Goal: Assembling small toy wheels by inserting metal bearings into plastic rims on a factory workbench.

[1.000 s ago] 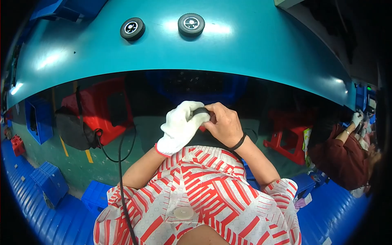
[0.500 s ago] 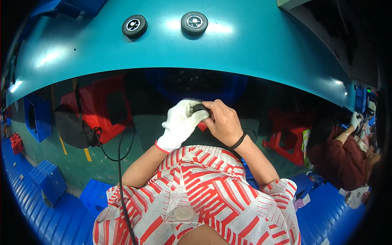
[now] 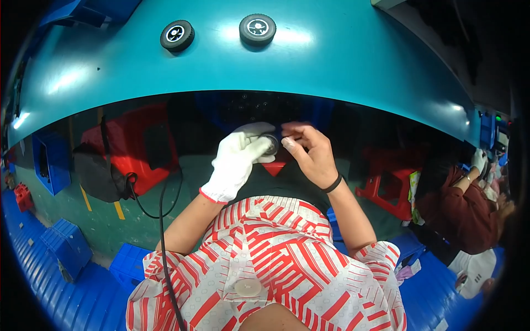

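My left hand (image 3: 236, 161), in a white glove with a red cuff, grips a small black wheel (image 3: 274, 144) in front of my waist. The glove covers much of the wheel, though a grey ring shows on its face. To the right of the wheel is my bare right hand (image 3: 314, 155), its fingers apart and nothing seen in them. Two black wheels with silver-and-black hubs, a left one (image 3: 177, 36) and a right one (image 3: 258, 30), lie on the teal table (image 3: 221, 71) beyond my hands.
Below the table edge sits a blue bin (image 3: 317, 113) with small dark parts. Red stools flank me, the left one (image 3: 118, 132) bearing a black bag (image 3: 96, 171). A black cable (image 3: 162, 220) hangs by my left arm. At the right a co-worker in a dark red sleeve (image 3: 469, 215) works.
My right hand has come off the wheel and opened, moving slightly right. My left hand has turned the wheel so that its ringed face shows.
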A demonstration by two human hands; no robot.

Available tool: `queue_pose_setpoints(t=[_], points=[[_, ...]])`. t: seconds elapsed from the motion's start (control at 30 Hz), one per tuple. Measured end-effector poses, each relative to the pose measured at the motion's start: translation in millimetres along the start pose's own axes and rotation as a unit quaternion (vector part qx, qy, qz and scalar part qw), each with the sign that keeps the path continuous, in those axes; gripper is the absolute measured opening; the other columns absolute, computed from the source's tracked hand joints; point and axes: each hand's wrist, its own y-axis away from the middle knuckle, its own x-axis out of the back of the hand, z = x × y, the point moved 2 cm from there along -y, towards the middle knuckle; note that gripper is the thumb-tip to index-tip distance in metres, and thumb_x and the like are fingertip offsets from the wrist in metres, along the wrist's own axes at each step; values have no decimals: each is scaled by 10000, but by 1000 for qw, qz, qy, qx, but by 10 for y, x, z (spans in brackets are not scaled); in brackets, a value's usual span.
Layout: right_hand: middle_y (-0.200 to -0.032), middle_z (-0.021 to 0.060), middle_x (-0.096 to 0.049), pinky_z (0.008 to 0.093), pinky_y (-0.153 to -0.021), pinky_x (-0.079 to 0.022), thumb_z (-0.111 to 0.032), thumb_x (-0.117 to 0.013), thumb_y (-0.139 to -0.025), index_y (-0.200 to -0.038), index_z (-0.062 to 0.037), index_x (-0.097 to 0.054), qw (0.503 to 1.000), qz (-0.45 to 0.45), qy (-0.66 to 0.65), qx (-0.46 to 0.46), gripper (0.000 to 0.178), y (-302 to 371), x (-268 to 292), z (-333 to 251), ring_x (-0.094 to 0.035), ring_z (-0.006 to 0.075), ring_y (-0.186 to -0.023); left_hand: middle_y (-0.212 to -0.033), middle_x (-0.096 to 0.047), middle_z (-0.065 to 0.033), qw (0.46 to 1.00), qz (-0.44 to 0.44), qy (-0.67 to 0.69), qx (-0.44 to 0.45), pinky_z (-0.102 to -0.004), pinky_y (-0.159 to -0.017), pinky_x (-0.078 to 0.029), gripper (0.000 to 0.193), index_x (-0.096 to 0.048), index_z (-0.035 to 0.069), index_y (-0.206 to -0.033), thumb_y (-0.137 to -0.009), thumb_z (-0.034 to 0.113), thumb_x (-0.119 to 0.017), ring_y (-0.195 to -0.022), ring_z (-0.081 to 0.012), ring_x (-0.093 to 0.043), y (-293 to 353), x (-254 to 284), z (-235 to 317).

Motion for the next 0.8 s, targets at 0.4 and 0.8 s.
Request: queue_pose_setpoints(t=[0.4,0.8], points=[[-863,131,-589,346,-638,-501,-194,-744,-719,-1055,-27,-569,961,-112,234,99,414,86,-85,-69,-600,283,-753,-1009,-627,-156,987,31,-147,-52,-255,-763,-524,359,-513,-82,-1164,-855,64,-622,-883,-167,-632,91,-39,-86],[-777,82,-578,286,-561,-488,-140,-755,-725,-1106,-28,-573,972,-97,202,68,437,96,-122,-28,-577,191,-618,-973,-647,-146,989,24,-141,-22,-236,-731,-521,364,-527,-89,-1161,-838,38,-636,-827,-153,-641,-2,54,-145]])
